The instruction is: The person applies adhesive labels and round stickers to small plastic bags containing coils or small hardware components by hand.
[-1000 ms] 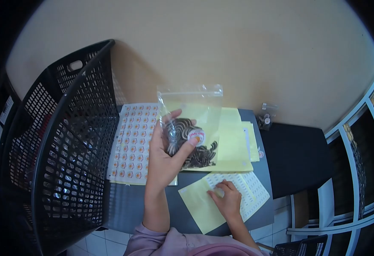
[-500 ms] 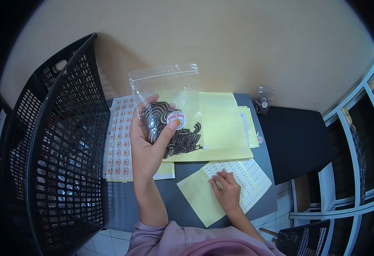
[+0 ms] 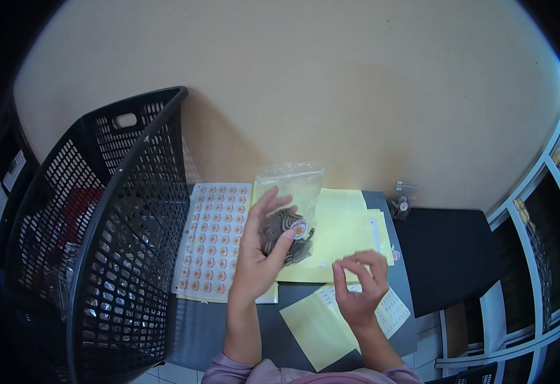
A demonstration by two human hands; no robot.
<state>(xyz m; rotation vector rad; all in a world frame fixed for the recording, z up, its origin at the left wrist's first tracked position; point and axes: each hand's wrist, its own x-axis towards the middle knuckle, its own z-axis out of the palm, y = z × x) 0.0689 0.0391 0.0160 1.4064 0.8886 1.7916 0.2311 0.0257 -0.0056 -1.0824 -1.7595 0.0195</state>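
My left hand (image 3: 254,262) grips a clear zip-top bag (image 3: 292,192) of dark, striped curled chips, held upright above the table. A round logo sticker (image 3: 299,230) is on the bag's front, with my thumb at its edge. My right hand (image 3: 364,296) is raised to the right of the bag, thumb and forefinger pinched close together. Anything between those fingertips is too small to make out. Beneath that hand lies a sheet of small printed labels (image 3: 392,312), partly hidden, with yellow backing paper (image 3: 312,333) beside it.
A tall black perforated basket (image 3: 136,185) stands left, holding shiny packets. Round logo stickers cover a sheet (image 3: 212,243) beside it. Yellow sheets (image 3: 347,224) lie behind my hands. Another filled bag (image 3: 402,203) leans near the wall, by a black surface (image 3: 443,249). Shelving (image 3: 536,256) stands right.
My right hand has lifted off the label sheet, its fingers pinched, toward the bag. My left hand still holds the bag, which appears farther from the camera. The view has tilted upward.
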